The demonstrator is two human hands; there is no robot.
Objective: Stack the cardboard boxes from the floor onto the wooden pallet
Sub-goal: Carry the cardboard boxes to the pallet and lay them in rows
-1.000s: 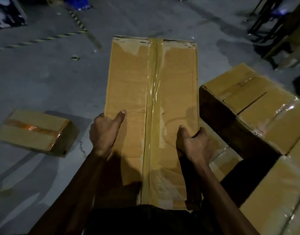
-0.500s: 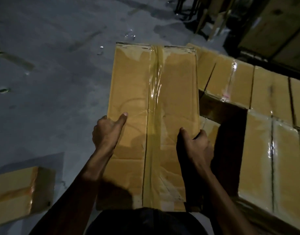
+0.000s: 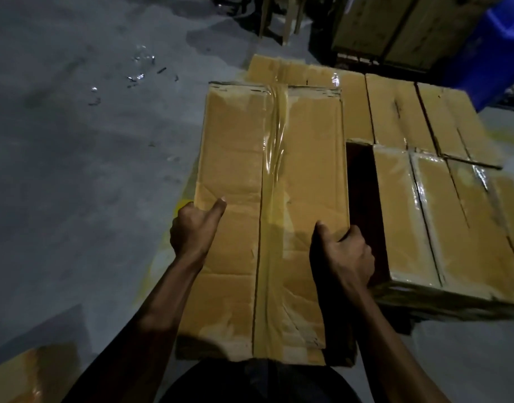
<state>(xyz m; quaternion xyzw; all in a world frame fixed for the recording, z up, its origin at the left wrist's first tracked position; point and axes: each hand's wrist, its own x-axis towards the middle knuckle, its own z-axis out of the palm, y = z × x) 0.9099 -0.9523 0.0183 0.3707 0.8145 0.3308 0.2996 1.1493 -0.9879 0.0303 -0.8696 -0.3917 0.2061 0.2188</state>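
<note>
A long taped cardboard box [image 3: 238, 158] is held up in front of me, its taped seam running away from me. My left hand [image 3: 193, 229] grips its left edge with the thumb lying on top. My right hand [image 3: 344, 255] grips its right edge, thumb on top and fingers curled over the side. To the right, several taped cardboard boxes [image 3: 418, 199] lie packed together in a stack, with a dark gap [image 3: 363, 205] between them and the held box. The wooden pallet under the stack is hidden.
Another cardboard box [image 3: 26, 376] lies on the grey concrete floor at the bottom left. Small scraps of litter [image 3: 139, 74] lie on the floor at the upper left. Wooden crates [image 3: 401, 27] and a blue bin [image 3: 494, 48] stand behind the stack.
The view has swung right with the held box. The stack now lies right beside the box, and the floor box has slid to the bottom left corner. Both grips are unchanged.
</note>
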